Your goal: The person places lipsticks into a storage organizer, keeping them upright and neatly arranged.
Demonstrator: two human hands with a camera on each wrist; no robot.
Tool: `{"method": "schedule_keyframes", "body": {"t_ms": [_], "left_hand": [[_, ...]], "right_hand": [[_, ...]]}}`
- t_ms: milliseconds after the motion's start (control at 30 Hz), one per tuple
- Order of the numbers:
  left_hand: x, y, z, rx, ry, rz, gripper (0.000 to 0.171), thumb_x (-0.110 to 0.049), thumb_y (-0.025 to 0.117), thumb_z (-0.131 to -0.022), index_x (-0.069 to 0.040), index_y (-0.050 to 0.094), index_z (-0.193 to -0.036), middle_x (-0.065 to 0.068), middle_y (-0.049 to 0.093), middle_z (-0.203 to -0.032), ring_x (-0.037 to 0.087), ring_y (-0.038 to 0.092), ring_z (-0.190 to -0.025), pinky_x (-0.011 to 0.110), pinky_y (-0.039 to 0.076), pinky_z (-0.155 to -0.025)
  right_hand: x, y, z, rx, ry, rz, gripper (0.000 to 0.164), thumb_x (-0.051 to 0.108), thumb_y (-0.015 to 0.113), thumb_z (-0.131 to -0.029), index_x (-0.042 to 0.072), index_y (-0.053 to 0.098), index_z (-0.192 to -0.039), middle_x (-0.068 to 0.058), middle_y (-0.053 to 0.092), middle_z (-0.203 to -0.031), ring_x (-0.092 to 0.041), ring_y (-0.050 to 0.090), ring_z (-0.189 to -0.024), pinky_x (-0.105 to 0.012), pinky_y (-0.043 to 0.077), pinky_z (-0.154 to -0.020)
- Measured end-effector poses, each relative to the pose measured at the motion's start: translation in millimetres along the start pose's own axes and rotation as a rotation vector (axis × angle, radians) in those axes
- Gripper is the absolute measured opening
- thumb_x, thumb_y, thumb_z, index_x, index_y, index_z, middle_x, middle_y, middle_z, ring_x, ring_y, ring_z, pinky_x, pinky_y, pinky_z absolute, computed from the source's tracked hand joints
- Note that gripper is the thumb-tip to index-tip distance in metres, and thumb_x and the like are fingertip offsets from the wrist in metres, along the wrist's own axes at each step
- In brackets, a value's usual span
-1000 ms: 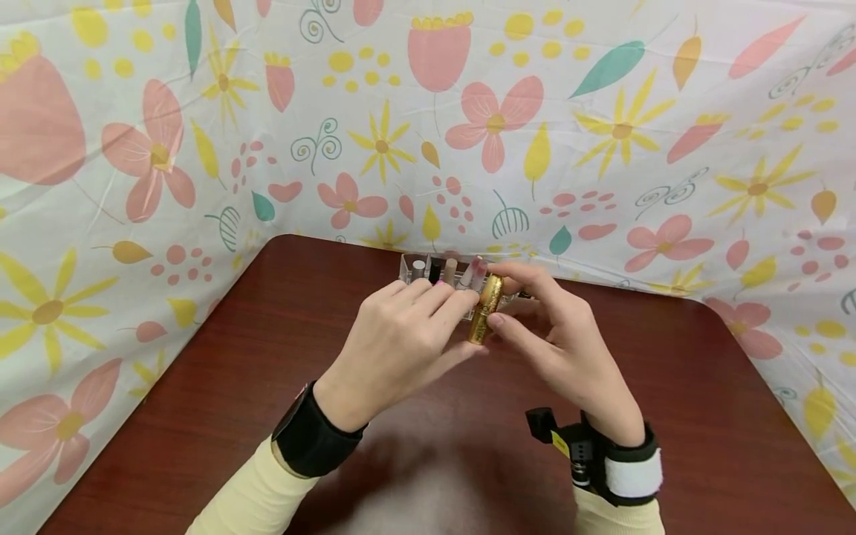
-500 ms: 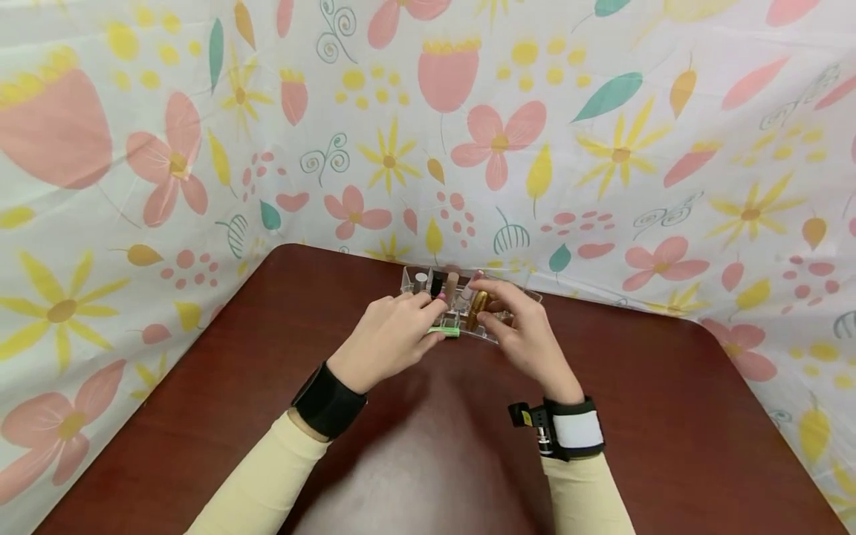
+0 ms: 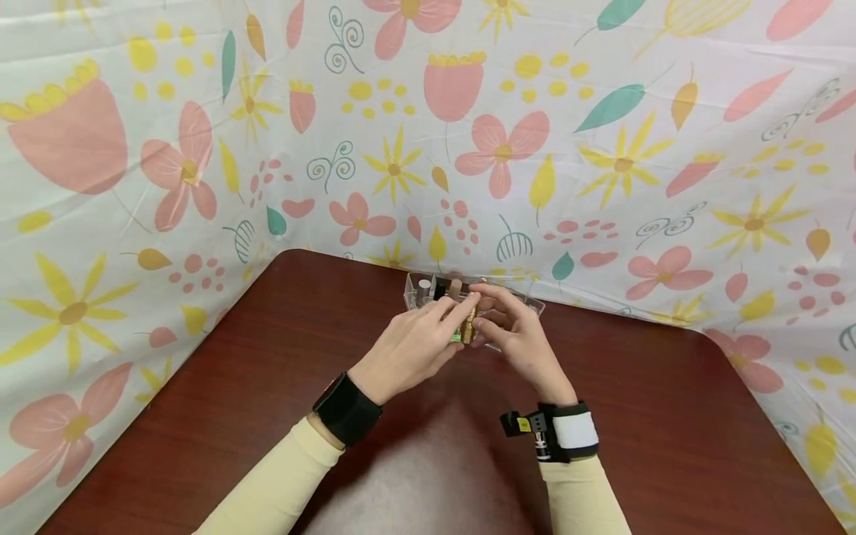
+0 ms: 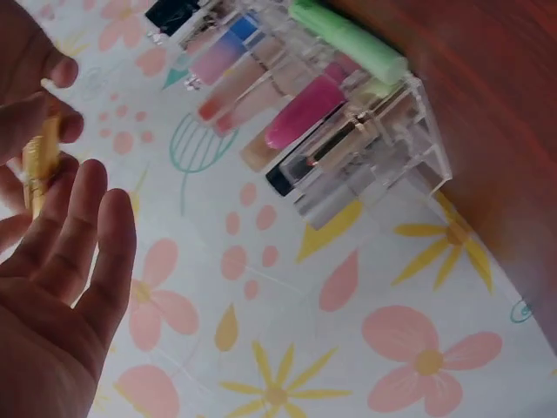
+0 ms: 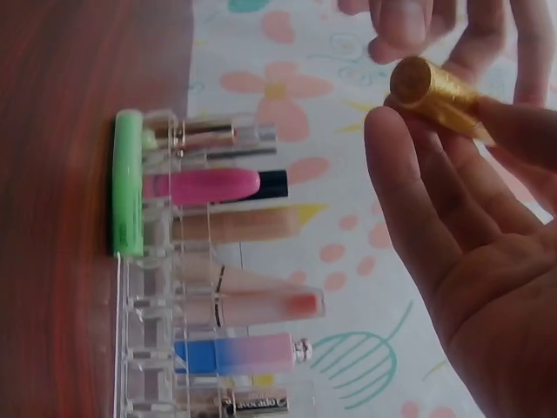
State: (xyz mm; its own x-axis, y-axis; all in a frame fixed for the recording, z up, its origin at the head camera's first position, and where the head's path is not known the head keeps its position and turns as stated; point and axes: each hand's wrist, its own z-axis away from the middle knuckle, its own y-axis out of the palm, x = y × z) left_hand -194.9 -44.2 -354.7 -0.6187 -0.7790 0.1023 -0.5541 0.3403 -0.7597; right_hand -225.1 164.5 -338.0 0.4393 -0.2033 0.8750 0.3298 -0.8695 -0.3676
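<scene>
A gold lipstick tube (image 3: 470, 324) is between my two hands, in front of the clear makeup organizer (image 5: 150, 283). My right hand (image 3: 528, 345) pinches the tube (image 5: 439, 97) with thumb and fingers, one end pointing down toward the table. From the other side my left hand (image 3: 404, 353) reaches in, its fingertips at the tube. In the left wrist view, the left hand's lower fingers (image 4: 117, 231) stay loosely bent, while the lipstick (image 4: 41, 165) rests by its upper fingers. The left thumb is hidden in the head view.
Lip products stand in the organizer: a pink tube (image 5: 213, 185), a blue-and-pink one (image 5: 239, 353) and several others. A light green tube (image 5: 128, 183) lies along its front edge. The dark red table (image 3: 267, 334) meets a flowered cloth (image 3: 401, 111) behind.
The gold lipstick was raised in both hands, then went down to the organizer in the right hand. Now it is in front of the organizer, with the left hand back at it.
</scene>
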Motion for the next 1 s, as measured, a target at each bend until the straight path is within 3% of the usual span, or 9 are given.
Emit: {"method": "schedule_keyframes", "body": {"t_ms": [200, 333, 433, 600, 733, 867, 1000], "left_hand": [[7.7, 1.5, 4.5, 0.003, -0.013, -0.051, 0.076, -0.036, 0.078, -0.089, -0.015, 0.045, -0.154, 0.000, 0.061, -0.105, 0.012, 0.058, -0.079, 0.021, 0.052, -0.062], [12.2, 2.5, 6.5, 0.020, -0.022, -0.053, 0.079, -0.037, 0.079, -0.088, -0.016, 0.042, -0.156, 0.000, 0.062, -0.105, 0.012, 0.059, -0.078, 0.022, 0.051, -0.061], [15.5, 6.6, 8.4, 0.073, -0.042, -0.041, 0.083, -0.038, 0.078, -0.089, -0.018, 0.037, -0.158, 0.001, 0.064, -0.111, 0.012, 0.062, -0.081, 0.023, 0.052, -0.063], [21.4, 19.1, 15.5, 0.258, -0.101, -0.016, 0.069, -0.041, 0.072, -0.093, -0.020, 0.045, -0.152, 0.003, 0.063, -0.124, 0.017, 0.066, -0.098, 0.030, 0.057, -0.069], [25.0, 29.8, 21.9, 0.450, -0.150, 0.026, 0.058, -0.042, 0.070, -0.095, -0.021, 0.050, -0.146, 0.003, 0.061, -0.132, 0.021, 0.064, -0.112, 0.038, 0.058, -0.080], [25.4, 38.9, 25.9, 0.597, -0.172, 0.063, 0.064, -0.043, 0.068, -0.096, -0.020, 0.046, -0.152, 0.002, 0.056, -0.147, 0.023, 0.058, -0.129, 0.046, 0.056, -0.095], [25.6, 45.2, 29.6, 0.667, -0.177, 0.075, 0.065, -0.045, 0.067, -0.097, -0.020, 0.045, -0.153, 0.002, 0.051, -0.154, 0.024, 0.054, -0.134, 0.048, 0.053, -0.101]], "right_hand": [[-4.5, 7.3, -7.3, 0.048, 0.010, -0.018, 0.050, 0.003, 0.060, -0.100, 0.012, 0.050, -0.148, -0.020, 0.062, -0.124, -0.016, 0.074, -0.088, -0.043, 0.062, -0.073], [-7.5, 11.0, -12.5, 0.043, 0.016, -0.054, 0.049, 0.002, 0.061, -0.100, 0.009, 0.050, -0.147, -0.021, 0.061, -0.123, -0.016, 0.074, -0.093, -0.051, 0.061, -0.075], [-13.7, 14.4, -17.6, 0.005, 0.024, -0.022, 0.046, 0.001, 0.061, -0.099, 0.007, 0.051, -0.144, -0.022, 0.061, -0.120, -0.025, 0.075, -0.094, -0.046, 0.063, -0.072], [-39.7, 23.1, -24.9, -0.124, 0.078, 0.165, 0.040, 0.000, 0.062, -0.098, 0.010, 0.053, -0.135, -0.023, 0.063, -0.121, -0.040, 0.073, -0.101, -0.044, 0.063, -0.074], [-64.4, 28.0, -27.3, -0.194, 0.146, 0.285, 0.038, -0.001, 0.063, -0.096, 0.008, 0.052, -0.131, -0.021, 0.064, -0.120, -0.041, 0.071, -0.109, -0.046, 0.062, -0.076], [-80.4, 28.4, -31.9, -0.222, 0.154, 0.283, 0.035, -0.002, 0.063, -0.096, 0.006, 0.053, -0.128, -0.020, 0.063, -0.116, -0.040, 0.071, -0.108, -0.044, 0.062, -0.075], [-88.3, 30.0, -40.6, -0.235, 0.118, 0.260, 0.030, 0.000, 0.061, -0.099, 0.006, 0.051, -0.127, -0.022, 0.062, -0.118, -0.040, 0.070, -0.110, -0.047, 0.062, -0.075]]}}
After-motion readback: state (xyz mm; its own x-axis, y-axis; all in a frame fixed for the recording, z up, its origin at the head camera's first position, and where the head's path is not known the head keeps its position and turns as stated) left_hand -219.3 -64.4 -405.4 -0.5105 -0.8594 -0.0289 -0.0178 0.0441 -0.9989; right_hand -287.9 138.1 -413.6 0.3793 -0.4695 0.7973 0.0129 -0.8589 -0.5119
